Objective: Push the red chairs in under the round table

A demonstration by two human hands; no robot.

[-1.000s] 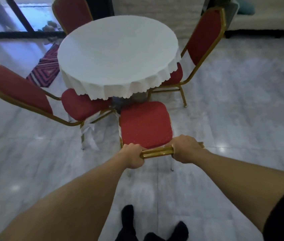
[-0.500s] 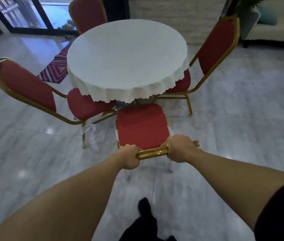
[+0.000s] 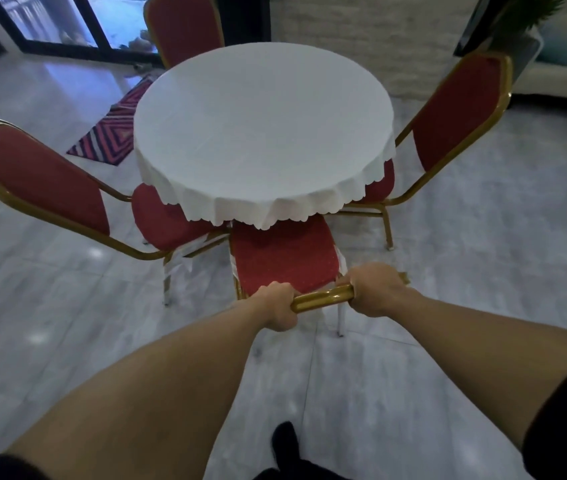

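Under table (image 3: 264,133): near chair (image 3: 284,259) seat pushed further.

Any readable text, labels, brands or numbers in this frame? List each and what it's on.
None: no readable text anywhere in the head view.
White tablecloth: plain, no print.
Red chairs, including the near chair held by the left hand and right hand: no tags or labels visible.
Patterned rug: geometric stripes only, no lettering.
Glass door: blurred, nothing legible.
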